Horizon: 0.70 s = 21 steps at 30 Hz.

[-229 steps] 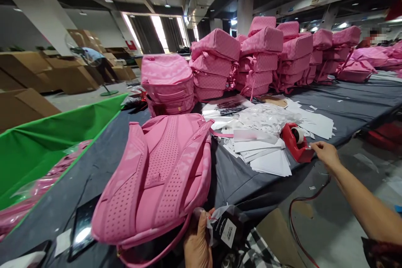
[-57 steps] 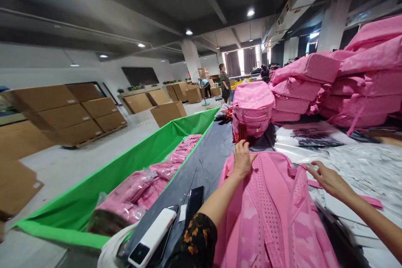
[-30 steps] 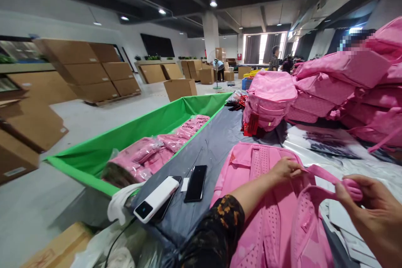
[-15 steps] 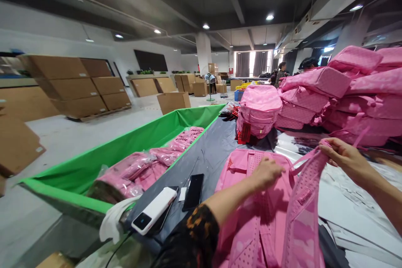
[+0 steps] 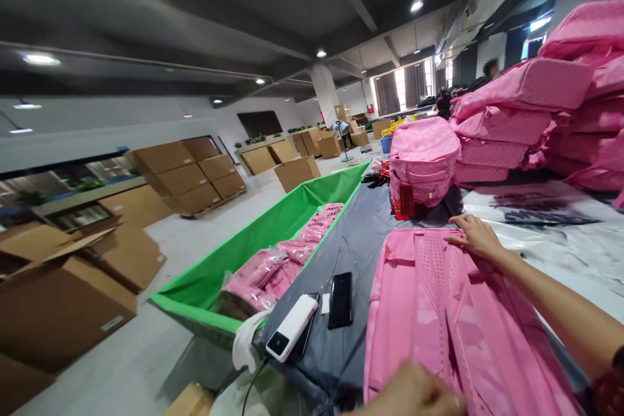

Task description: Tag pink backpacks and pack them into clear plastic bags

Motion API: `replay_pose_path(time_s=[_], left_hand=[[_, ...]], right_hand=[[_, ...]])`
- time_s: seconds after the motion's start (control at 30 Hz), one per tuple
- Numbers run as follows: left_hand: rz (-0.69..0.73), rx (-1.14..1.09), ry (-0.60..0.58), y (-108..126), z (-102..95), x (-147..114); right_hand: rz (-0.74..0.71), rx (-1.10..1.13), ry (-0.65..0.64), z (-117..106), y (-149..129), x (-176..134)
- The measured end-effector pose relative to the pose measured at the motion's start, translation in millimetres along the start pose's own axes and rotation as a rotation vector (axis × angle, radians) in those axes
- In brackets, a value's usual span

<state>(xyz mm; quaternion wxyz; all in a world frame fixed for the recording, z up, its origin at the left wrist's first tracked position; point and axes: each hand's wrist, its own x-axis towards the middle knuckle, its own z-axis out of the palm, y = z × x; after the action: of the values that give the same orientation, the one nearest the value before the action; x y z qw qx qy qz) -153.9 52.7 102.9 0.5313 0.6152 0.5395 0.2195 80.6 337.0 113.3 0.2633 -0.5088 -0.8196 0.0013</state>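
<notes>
A pink backpack (image 5: 404, 312) lies on the grey-covered table with its dotted shoulder straps facing up. Both straps run lengthwise side by side down the panel. At its top edge, my right hand (image 5: 475, 237) rests by the upper end of the right strap (image 5: 468, 312), fingertips stretched out and apart. My left hand (image 5: 412, 393), smeared by motion, is low over the bag at the bottom edge of the view; its fingers look curled, but whether they hold anything is hidden. Just beyond stands another pink backpack (image 5: 424, 162) with a red tag (image 5: 405, 203).
Pink backpacks (image 5: 531, 97) are piled at the right, behind clear plastic bags (image 5: 546, 237). A black phone (image 5: 340, 300) and a white power bank (image 5: 291, 328) lie left of the bag. A green-sided bin (image 5: 234, 237) holds wrapped pink bags. Cardboard boxes (image 5: 180, 175) stand beyond.
The right strap, held up at the right before, now lies flat on the backpack. My right hand moved left to the top edge; my left hand moved down toward the near end. The view tilted.
</notes>
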Motion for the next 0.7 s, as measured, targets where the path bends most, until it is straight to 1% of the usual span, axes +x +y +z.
replay_pose_path(time_s=[0.03,0.07,0.1,0.13,0.17,0.2,0.23,0.27,0.3,0.37,0.43,0.47,0.5,0.57,0.63,0.7], left_hand=[[0.038,0.116,0.139,7,-21.8,11],[0.084,0.198,0.311,16,-45.2,27],[0.129,0.286,0.487,25,-68.8,47],[0.125,0.339,0.643,33,-91.5,70],[0.105,0.340,0.713,41,-111.7,96],[0.082,0.335,0.757,46,-128.3,122],[0.048,0.326,0.772,50,-140.5,147],[0.015,0.312,0.771,52,-148.1,171],[-0.011,0.299,0.767,53,-151.4,193],[-0.041,0.283,0.755,54,-148.6,227],[-0.030,0.285,0.749,54,-140.6,246],[-0.013,0.295,0.746,54,-136.6,250],[0.011,0.309,0.742,54,-133.0,250],[0.082,0.349,0.733,52,-126.0,241],[0.179,0.397,0.721,47,-117.2,223],[0.286,0.443,0.713,40,-104.7,202]], right_hand=[[-0.009,-0.005,0.015,7,3,-3],[-0.028,-0.008,0.030,14,5,-6],[-0.061,-0.006,0.047,20,8,-10],[-0.104,0.003,0.069,26,10,-12],[-0.152,0.021,0.095,30,13,-15],[-0.198,0.046,0.120,34,16,-16],[-0.235,0.075,0.144,36,19,-18],[-0.260,0.107,0.159,37,21,-18],[-0.271,0.139,0.163,37,23,-19],[-0.281,0.212,0.159,35,24,-20],[-0.287,0.293,0.150,30,23,-22],[-0.291,0.327,0.147,28,23,-24],[-0.295,0.354,0.147,26,22,-26],[-0.307,0.383,0.162,24,22,-31],[-0.330,0.367,0.205,26,21,-38],[-0.366,0.296,0.270,29,18,-46]])
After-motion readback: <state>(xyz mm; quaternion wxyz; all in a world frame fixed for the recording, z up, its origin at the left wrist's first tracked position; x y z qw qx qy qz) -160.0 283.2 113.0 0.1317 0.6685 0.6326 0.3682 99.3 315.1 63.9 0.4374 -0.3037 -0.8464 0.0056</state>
